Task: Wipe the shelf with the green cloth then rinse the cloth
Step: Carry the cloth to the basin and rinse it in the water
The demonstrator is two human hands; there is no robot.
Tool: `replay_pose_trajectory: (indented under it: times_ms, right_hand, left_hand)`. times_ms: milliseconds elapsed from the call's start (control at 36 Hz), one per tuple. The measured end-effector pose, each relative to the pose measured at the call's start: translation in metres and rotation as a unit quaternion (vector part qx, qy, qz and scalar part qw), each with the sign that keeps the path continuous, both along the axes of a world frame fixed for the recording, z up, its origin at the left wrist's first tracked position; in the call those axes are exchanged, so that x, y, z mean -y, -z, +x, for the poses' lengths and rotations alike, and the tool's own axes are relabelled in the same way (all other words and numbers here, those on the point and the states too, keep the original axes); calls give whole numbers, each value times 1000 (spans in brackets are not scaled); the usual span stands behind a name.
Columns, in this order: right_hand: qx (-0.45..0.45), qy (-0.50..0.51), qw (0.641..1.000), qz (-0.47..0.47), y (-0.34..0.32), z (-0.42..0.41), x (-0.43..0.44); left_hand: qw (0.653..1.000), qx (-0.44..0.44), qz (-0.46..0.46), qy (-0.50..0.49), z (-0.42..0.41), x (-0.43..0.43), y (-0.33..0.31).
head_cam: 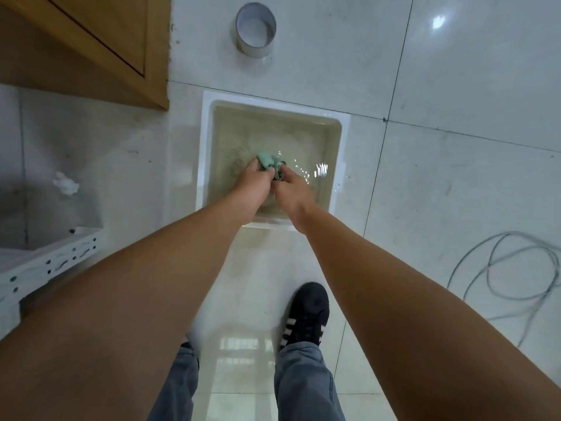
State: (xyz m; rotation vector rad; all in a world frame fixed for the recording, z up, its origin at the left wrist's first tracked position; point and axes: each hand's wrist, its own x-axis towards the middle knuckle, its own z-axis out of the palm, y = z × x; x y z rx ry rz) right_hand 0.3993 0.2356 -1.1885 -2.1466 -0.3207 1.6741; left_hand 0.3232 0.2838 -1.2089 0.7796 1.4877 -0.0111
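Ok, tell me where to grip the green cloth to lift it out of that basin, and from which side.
Grip the bunched top of the green cloth, the pale fold that stands clear between the left hand and right hand. Come from above, on the near side where both hands already close on it. The cloth is wadded in the middle of the basin, far from its walls, so a side approach probably gains nothing.
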Motion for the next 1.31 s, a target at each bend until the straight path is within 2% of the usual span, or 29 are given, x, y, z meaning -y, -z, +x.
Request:
replay_pose_trajectory:
  times_ms: [83, 139, 194, 250, 333, 361, 417, 444, 528, 667, 833, 944, 1056, 1167, 1306]
  right_hand:
    - [26, 18, 999, 8, 3, 2, 1]
    - [100, 25, 995, 15, 6, 1, 2]
    - [186, -24, 982, 15, 6, 0, 5]
    - [263, -133, 954, 57, 0, 1, 13]
    - [334, -323, 870, 163, -1, 2, 24]
    - [323, -392, 846, 163, 2, 4, 25]
    - [283, -515, 803, 99, 6, 7, 25]
    - [271, -545, 791, 69, 11, 9, 25]
    - [244, -554, 796, 24, 20, 13, 25]
    - [227, -567, 792, 0, 30, 14, 25]
    - [232, -576, 784, -8, 37, 19, 29]
    - [239, -565, 790, -3, 35, 19, 31]
    - [232, -553, 800, 2, 21, 20, 31]
    - [226, -551, 804, -1, 1, 21, 25]
    - [203, -533, 821, -16, -55, 28, 6]
  left_hand:
    - [996, -74, 38, 31, 2, -1, -1]
    - [980, -159, 105, 57, 0, 0, -5]
    - [960, -214, 160, 84, -3, 3, -11]
    - [940, -233, 207, 138, -9, 7, -15]
    - [873, -217, 298, 320, -22, 12, -16]
    - [841, -203, 317, 389, -26, 12, -13]
    - [784, -187, 327, 494, -34, 11, -6]
    - [761, -187, 325, 529, -36, 11, -1]
    - [723, -192, 309, 587, -39, 11, 8]
    - [721, -194, 261, 612, -40, 16, 22]
    - [698, -218, 257, 632, -41, 16, 32]
    - [702, -215, 253, 630, -39, 14, 27]
    - [725, -204, 255, 606, -40, 11, 14]
    - [764, -193, 237, 568, -36, 7, -11]
    - [803, -213, 202, 519, -26, -6, -64]
